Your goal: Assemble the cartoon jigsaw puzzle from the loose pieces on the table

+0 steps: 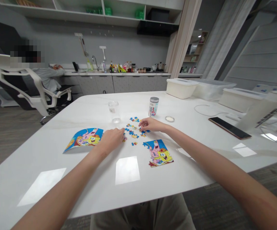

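Loose jigsaw puzzle pieces, blue, yellow and red, lie scattered on the white table between my hands. At their left edge is my left hand, with its fingers curled in; whatever they hold is hidden. My right hand bends down over the pieces on the other side, its fingertips drawn together among them. What is between those fingertips is too small to make out. A partly joined cartoon puzzle lies nearer to me on the right. The matching picture sheet, slightly curved, lies left of my left hand and partly behind it.
Behind the pieces stand a clear jar and a printed can, with a round lid beside it. A phone, a cable and storage boxes occupy the right side. A person sits at the far counter.
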{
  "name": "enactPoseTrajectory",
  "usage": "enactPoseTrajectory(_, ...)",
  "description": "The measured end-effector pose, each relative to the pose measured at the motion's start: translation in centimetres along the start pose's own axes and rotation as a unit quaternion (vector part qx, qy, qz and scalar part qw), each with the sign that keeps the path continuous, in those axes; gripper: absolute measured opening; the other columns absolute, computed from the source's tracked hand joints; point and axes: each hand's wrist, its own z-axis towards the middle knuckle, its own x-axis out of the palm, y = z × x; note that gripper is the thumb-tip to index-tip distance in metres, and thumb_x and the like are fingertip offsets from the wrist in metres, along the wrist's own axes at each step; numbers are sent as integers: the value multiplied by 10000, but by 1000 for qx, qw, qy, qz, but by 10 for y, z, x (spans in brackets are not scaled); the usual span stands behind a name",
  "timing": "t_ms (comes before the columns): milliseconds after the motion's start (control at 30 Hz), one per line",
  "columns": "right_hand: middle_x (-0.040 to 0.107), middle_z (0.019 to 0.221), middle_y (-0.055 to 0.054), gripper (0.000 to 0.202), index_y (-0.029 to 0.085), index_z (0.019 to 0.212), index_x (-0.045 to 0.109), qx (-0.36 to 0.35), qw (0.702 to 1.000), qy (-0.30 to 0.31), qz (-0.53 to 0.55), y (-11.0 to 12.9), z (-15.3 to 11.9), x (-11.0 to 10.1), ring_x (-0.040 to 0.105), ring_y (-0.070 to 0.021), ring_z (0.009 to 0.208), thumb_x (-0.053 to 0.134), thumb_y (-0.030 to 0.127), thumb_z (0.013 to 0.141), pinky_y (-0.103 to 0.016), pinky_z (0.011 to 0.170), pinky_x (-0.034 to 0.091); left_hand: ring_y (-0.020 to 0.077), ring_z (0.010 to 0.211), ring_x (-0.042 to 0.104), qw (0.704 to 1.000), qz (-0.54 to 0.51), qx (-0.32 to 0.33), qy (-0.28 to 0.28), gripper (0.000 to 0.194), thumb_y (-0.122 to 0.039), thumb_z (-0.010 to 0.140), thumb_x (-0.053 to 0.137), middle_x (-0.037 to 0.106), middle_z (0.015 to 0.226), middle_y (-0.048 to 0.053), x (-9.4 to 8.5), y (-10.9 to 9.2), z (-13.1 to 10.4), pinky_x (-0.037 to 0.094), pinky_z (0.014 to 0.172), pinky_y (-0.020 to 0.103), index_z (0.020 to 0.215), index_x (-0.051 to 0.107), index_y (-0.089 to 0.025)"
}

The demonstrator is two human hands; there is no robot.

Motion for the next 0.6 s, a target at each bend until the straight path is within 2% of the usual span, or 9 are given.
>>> enactPoseTrajectory(167,736,866,-55,163,137,909,727,25,990,22,135,9,-24,0,642,-104,727,683,169,754,-231,715,496,275,817,683,1000,3,5,3,292,-187,921,313,684,875,138,-2,-1,-1,460,641,326,1083,554,-155)
enactPoseTrajectory(300,714,839,-46,243,159,1028,702,10,982,18,188,12,-44,4,620,-101,685,660,211,795,-222,609,466,237,748,672,1000,-10,10,-17,304,-220,937,307,686,839,114,-2,-6,-2,441,625,306,1121,544,-170)
enactPoseTrajectory(333,710,819,-47,222,158,1010,703,14,979,23,204,13,-48,5,615,-101,670,650,215,801,-219,577,452,230,736,667,999,-27,11,-29,314,-244,948,300,688,828,104,-3,-8,-3,435,622,302,1137,543,-178)
enactPoseTrajectory(433,690,732,-47,157,156,930,697,55,970,62,227,16,-56,9,614,-110,649,657,223,793,-216,521,418,197,697,638,989,-134,23,-49,332,-329,968,305,680,738,46,-6,-17,-5,417,620,280,1156,552,-211)
enactPoseTrajectory(600,723,854,-58,99,169,841,668,60,963,75,251,22,-60,9,653,-121,733,683,225,761,-203,528,419,112,469,450,932,-353,63,-49,278,-387,931,401,538,507,-51,-6,-33,-10,357,542,243,987,614,-218)
